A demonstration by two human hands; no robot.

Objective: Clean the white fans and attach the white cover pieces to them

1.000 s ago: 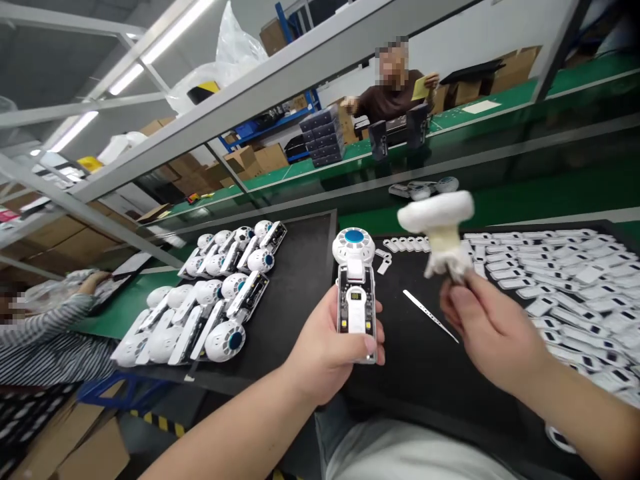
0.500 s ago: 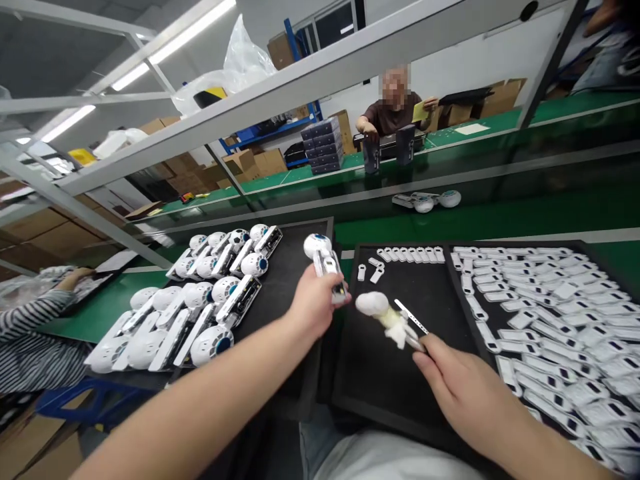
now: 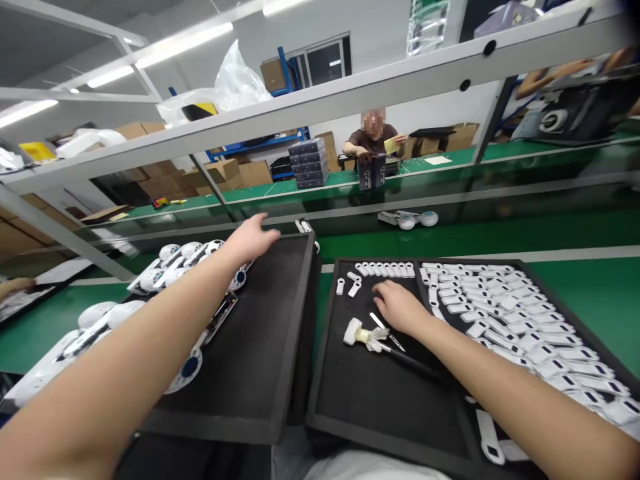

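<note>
My left hand (image 3: 253, 240) reaches over the far part of the left black tray (image 3: 260, 320), fingers apart and nothing in them. A white device (image 3: 303, 227) with a rounded end lies just past that tray's far corner. My right hand (image 3: 397, 305) is over the right black tray (image 3: 367, 407), its fingers loosely bent and slightly apart, with nothing visible in them. It is nearest to small white covers (image 3: 355, 287) and a thin white perforated strip (image 3: 387, 331). A hammer (image 3: 367, 335) with its head wrapped in white cloth lies below the hand.
White devices with round heads (image 3: 189, 373) stand in rows on the left tray, partly behind my left arm. Many white covers (image 3: 530, 320) fill the right-hand tray section. More devices (image 3: 407, 219) lie on the green belt (image 3: 475, 230). A co-worker (image 3: 373, 137) handles dark boxes across the line.
The device has left my left hand and lies beyond the left tray; that hand moved left and away. My right hand let go of the hammer and moved toward the small covers.
</note>
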